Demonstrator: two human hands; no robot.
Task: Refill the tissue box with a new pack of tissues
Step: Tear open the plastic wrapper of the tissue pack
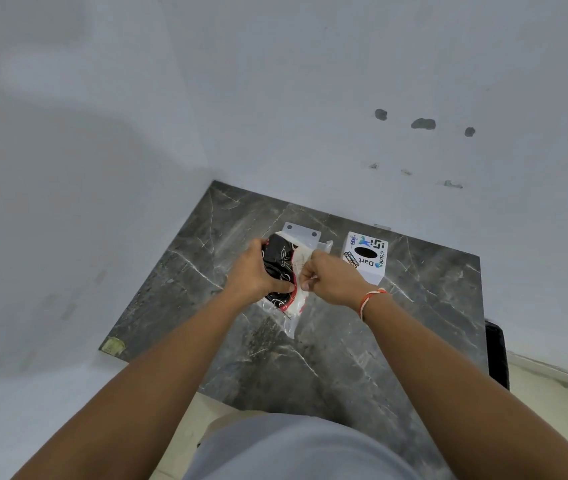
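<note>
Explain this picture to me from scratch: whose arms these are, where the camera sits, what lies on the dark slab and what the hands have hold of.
There is no machine here. A person wears one wide-angle camera on the head, looking forward and down, so the two bare arms reach in from the bottom of the head view. Below them is a dark marble surface set against white walls. The left hand grips a black patterned tissue pack in clear plastic wrap. The right hand, with an orange and white thread on its wrist, pinches the wrap at the pack's edge, apparently to open it. To the right stands a white tissue box covered in stickers, with a dark oval slot on top. Behind the pack lies a white flat piece with two holes.
</note>
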